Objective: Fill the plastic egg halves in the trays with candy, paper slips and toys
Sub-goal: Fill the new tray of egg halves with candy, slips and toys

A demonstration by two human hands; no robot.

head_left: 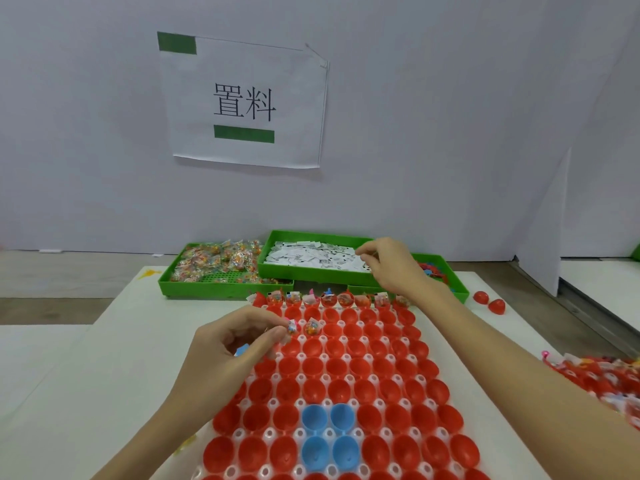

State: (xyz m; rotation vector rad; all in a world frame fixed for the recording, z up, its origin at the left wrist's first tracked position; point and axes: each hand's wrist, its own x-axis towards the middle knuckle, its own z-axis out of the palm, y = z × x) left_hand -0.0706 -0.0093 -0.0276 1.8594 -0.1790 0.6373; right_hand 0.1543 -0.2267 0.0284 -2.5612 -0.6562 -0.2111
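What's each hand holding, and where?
Left hand pinches a candy packet by its edge. Right hand reaches into paper slips; grip unclear.

A pale grey wall [450, 116] stands behind the white table [104, 358]. A paper sign [244, 100] with black characters and green tape hangs on it. A white panel [543, 237] stands beyond the table's right edge. Light is even.

Three bins [313, 275] stand behind the egg tray [346, 375] (paper slips [311, 256] in the middle bin).
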